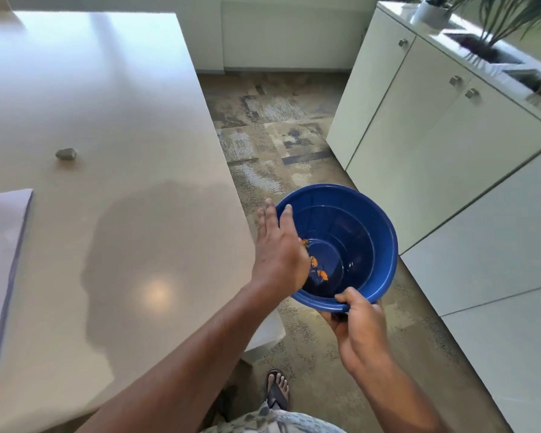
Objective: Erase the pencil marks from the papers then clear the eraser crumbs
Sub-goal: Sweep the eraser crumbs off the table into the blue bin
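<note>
Setting: office or meeting room, most likely; large pale table [107, 120]; patterned carpet tiles [272, 126] on floor; run of white cabinets [434, 135] with metal knobs; potted plants [494, 23] in planters along cabinet top.

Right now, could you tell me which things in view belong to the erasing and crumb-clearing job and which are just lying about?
Job: blue bucket, gripped by right hand; left hand open at its rim; eraser; papers; table.
Lying about: white cabinets, potted plants.
</note>
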The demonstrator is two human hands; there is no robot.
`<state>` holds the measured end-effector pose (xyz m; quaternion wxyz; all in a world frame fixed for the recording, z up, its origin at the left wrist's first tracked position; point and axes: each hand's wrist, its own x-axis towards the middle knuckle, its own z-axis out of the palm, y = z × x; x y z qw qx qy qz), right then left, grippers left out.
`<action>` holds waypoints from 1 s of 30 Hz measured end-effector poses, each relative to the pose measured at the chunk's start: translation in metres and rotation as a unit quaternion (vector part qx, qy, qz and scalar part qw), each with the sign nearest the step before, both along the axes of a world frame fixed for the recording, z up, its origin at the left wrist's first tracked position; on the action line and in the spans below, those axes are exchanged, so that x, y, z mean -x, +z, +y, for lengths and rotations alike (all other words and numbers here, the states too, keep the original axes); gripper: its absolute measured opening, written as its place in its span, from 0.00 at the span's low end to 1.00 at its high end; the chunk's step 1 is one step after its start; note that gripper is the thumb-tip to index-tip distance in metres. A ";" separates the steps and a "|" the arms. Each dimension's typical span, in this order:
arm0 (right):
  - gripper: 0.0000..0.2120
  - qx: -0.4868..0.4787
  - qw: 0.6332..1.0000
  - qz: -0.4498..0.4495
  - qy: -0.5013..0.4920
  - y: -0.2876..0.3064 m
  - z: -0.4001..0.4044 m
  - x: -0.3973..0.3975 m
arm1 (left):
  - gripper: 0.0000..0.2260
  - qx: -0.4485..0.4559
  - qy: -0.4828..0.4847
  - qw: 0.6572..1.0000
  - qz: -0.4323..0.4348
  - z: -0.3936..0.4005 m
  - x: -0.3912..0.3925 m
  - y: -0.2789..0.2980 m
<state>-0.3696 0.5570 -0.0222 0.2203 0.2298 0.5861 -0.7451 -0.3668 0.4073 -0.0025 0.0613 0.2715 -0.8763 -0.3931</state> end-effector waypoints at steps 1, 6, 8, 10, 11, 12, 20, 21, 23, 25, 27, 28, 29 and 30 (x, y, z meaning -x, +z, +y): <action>0.11 -0.001 1.000 0.005 -0.006 -0.001 0.002 0.000 | 0.34 -0.058 0.028 0.998 0.017 0.006 0.004 0.000; 0.20 0.013 0.998 0.007 -0.059 -0.007 0.015 -0.002 | 0.40 -0.315 0.165 0.931 0.082 0.038 -0.003 0.001; 0.18 0.017 0.997 0.005 -0.079 -0.008 0.020 -0.005 | 0.38 -0.363 0.167 0.913 0.079 0.053 -0.013 -0.003; 0.17 0.021 0.996 0.007 -0.090 -0.010 0.026 -0.009 | 0.38 -0.398 0.170 0.897 0.090 0.067 -0.022 -0.008; 0.18 0.021 0.996 0.008 -0.091 -0.013 0.028 -0.009 | 0.38 -0.417 0.178 0.887 0.091 0.072 -0.024 -0.011; 0.19 0.021 0.996 0.009 -0.092 -0.015 0.034 -0.011 | 0.36 -0.433 0.186 0.878 0.088 0.080 -0.028 -0.012; 0.13 0.028 0.999 -0.022 -0.007 -0.037 0.067 -0.006 | 0.18 -0.403 0.260 0.876 0.044 0.115 -0.044 -0.045; 0.11 0.024 0.999 -0.032 0.006 -0.042 0.070 -0.005 | 0.16 -0.395 0.270 0.877 0.041 0.117 -0.044 -0.052; 0.08 0.004 0.998 -0.049 0.037 -0.053 0.078 0.000 | 0.15 -0.387 0.291 0.874 0.038 0.125 -0.045 -0.068; 0.09 -0.008 0.996 -0.062 0.057 -0.066 0.087 0.009 | 0.16 -0.376 0.309 0.873 0.028 0.136 -0.044 -0.082; 0.11 -0.017 0.995 -0.067 0.074 -0.081 0.092 0.016 | 0.16 -0.369 0.325 0.871 0.024 0.139 -0.044 -0.097; 0.14 -0.019 0.994 -0.066 0.085 -0.089 0.094 0.019 | 0.16 -0.369 0.334 0.867 0.023 0.142 -0.042 -0.105; 0.16 -0.023 0.993 -0.062 0.095 -0.096 0.095 0.022 | 0.17 -0.373 0.341 0.862 0.020 0.143 -0.041 -0.113; 0.18 -0.023 0.993 -0.060 0.103 -0.104 0.099 0.025 | 0.17 -0.378 0.352 0.856 0.016 0.146 -0.038 -0.122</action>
